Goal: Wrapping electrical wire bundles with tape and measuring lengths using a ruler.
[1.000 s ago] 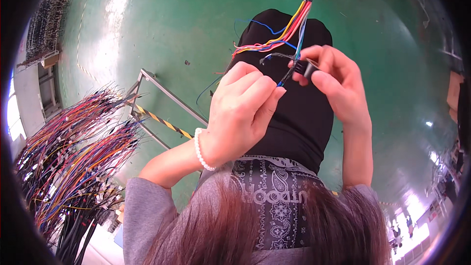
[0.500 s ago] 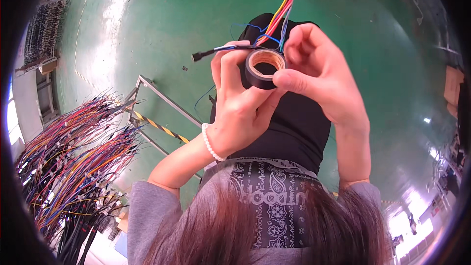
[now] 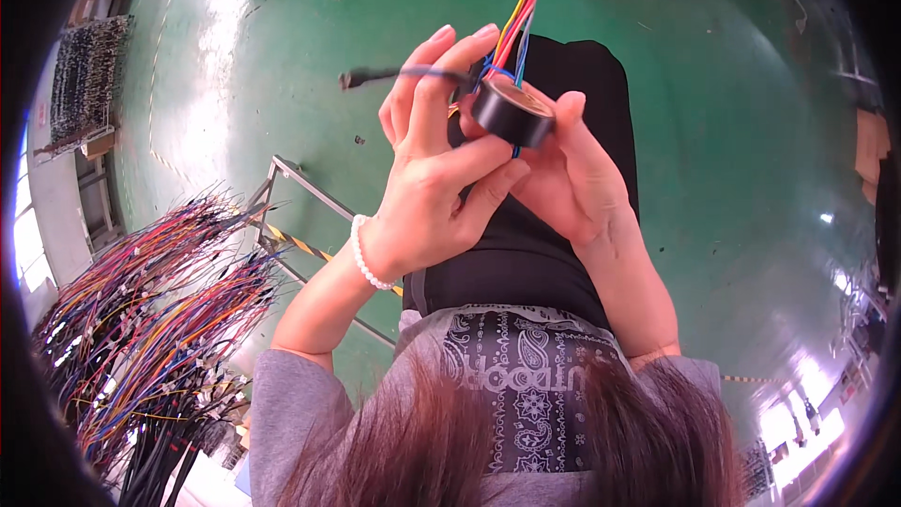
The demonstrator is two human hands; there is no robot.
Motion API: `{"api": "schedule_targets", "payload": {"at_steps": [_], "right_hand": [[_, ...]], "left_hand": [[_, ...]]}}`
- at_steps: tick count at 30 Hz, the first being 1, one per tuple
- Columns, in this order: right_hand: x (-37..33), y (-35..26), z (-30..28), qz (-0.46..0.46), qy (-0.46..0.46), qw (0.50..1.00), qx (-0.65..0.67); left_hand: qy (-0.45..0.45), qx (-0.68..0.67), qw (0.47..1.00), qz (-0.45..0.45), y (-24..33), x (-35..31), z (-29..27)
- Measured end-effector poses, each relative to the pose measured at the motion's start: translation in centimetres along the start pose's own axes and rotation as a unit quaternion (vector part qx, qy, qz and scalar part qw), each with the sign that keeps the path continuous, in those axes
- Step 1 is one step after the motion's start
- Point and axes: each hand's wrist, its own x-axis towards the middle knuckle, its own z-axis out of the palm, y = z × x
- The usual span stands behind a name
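A bundle of coloured wires, red, yellow and blue, comes down from the top with a black-wrapped stretch at its upper end. My left hand is closed on the wires, its thumb and one finger pinching low near a blue wire end. One dark branch with a black tip sticks out leftward across its raised fingers, blurred. In my right hand, the thumb and fingers grip a roll of black electrical tape, tilted against the bundle. The roll partly hides the wires, and the right fingers behind it are mostly hidden.
Large heaps of loose coloured wires hang at the lower left, by a metal frame with yellow-black striped tape. My lap in black cloth lies under the hands. Green floor surrounds me; cardboard boxes stand far right.
The tape roll has tipped from showing its open core to showing its black outer side. My right hand has turned and come lower beneath it; my left hand has shifted slightly left.
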Motion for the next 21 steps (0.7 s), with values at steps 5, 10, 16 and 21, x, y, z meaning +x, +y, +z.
{"api": "schedule_targets", "payload": {"at_steps": [5, 10, 16, 21], "right_hand": [[0.8, -0.8, -0.5, -0.056, -0.061, 0.983, -0.163], [-0.4, -1.1, 0.8, -0.042, 0.036, 0.968, -0.245], [0.4, -2.6, 0.7, 0.042, -0.020, 0.980, -0.196], [0.6, -1.5, 1.6, -0.030, 0.140, 0.899, -0.414]], "left_hand": [[-0.022, -0.023, 0.999, -0.022, 0.7, 0.4, -0.3], [-0.055, 0.030, 0.998, -0.017, 0.5, 0.2, -1.0], [-0.084, 0.024, 0.996, -0.001, 0.6, 1.0, -1.0], [-0.071, 0.093, 0.993, -0.005, 0.9, 0.8, -0.7]]}}
